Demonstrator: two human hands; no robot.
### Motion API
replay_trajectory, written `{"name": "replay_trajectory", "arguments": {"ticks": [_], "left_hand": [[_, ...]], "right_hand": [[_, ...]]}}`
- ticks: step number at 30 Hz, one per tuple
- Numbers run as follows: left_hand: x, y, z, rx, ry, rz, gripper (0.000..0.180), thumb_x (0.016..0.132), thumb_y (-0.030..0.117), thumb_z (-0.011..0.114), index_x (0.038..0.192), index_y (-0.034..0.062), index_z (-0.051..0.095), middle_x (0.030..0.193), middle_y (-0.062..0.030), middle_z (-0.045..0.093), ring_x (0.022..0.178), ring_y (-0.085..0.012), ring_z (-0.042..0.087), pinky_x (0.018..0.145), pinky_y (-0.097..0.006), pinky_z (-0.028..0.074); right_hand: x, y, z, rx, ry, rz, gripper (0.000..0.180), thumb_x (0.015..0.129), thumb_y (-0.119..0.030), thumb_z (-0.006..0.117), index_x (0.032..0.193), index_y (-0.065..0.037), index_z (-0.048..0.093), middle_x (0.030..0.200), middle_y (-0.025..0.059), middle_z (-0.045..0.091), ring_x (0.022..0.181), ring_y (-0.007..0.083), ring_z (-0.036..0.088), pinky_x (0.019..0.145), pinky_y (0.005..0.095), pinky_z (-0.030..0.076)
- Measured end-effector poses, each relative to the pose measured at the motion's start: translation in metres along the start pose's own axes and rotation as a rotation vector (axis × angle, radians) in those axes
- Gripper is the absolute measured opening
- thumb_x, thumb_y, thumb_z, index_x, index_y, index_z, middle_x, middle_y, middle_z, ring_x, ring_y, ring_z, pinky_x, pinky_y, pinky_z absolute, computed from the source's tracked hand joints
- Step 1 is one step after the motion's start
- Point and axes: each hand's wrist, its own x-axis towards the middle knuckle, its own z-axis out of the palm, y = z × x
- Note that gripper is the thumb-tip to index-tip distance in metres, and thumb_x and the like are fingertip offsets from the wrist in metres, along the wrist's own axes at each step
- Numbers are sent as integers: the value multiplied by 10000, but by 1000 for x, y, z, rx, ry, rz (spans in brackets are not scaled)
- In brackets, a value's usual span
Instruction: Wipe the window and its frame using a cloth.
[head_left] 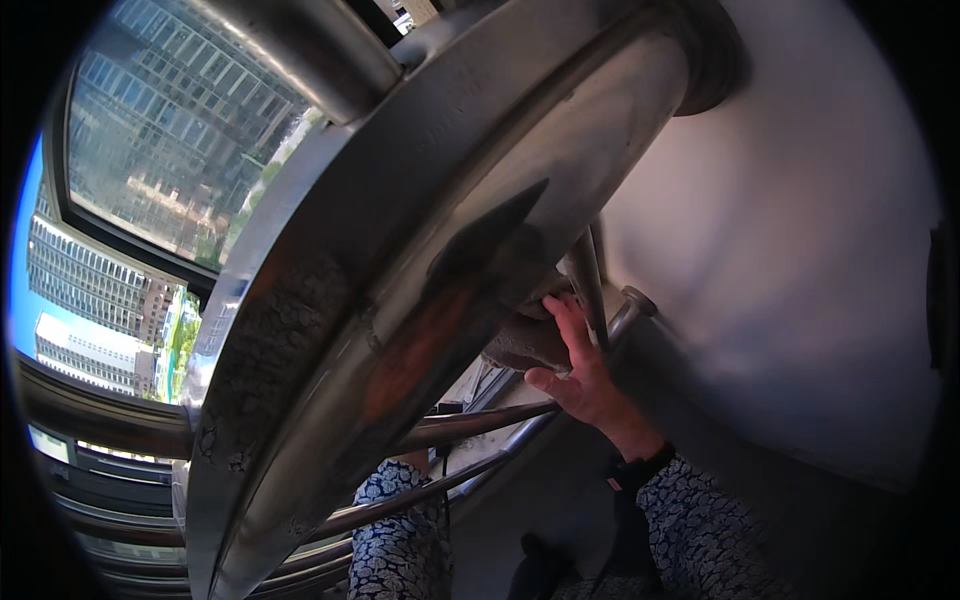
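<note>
My right hand [585,375] reaches up from the lower right, below the wide metal rail. Its thumb and fingers are stretched apart, against a crumpled brown cloth-like piece [527,343]. No closed grip on that piece shows. A slim metal post [587,280] stands just beyond the fingertips. My left forearm [400,530], in a patterned sleeve, rises from the lower edge behind the thin rails. My left hand is hidden behind the big curved metal rail [400,210], so its fingers and whatever they touch cannot be seen.
Thinner metal bars [480,425] run across below the big rail. A pale smooth wall [780,230] curves up on the right. A thick metal post [310,55] joins the rail at the top. Beyond a glass panel [170,120] at left are tall buildings.
</note>
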Motion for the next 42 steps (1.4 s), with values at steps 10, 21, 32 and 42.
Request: {"name": "replay_trajectory", "arguments": {"ticks": [10,21,32,42], "left_hand": [[-46,30,2,-45,106,1,474,864,225,637,1236,-29,489,1144,-131,582,1059,-214,560,901,-318,470],[-133,68,1,117,574,158,312,938,221,496,1164,23,580,1090,-77,615,984,-150,572,767,-279,470],[-183,42,75,-202,755,256,310,912,197,535,1127,-25,564,1041,-108,628,951,-178,593,769,-293,485],[-196,33,94,-250,837,163,307,913,197,535,1125,-23,565,1029,-108,628,941,-175,594,768,-292,486]], "right_hand": [[29,20,31,441,46,299,643,689,-36,756,1238,-39,420,1182,123,501,1064,225,512,917,347,410],[96,-22,43,-57,236,-178,496,731,-45,713,1182,-21,507,1193,159,499,1086,278,517,919,354,417],[173,-67,48,-213,520,-398,608,711,-88,734,1254,-24,470,1226,166,485,1136,321,491,969,389,391],[79,13,30,-159,219,39,549,698,-65,742,1200,-47,519,1124,114,553,1075,226,526,943,333,402]]}}
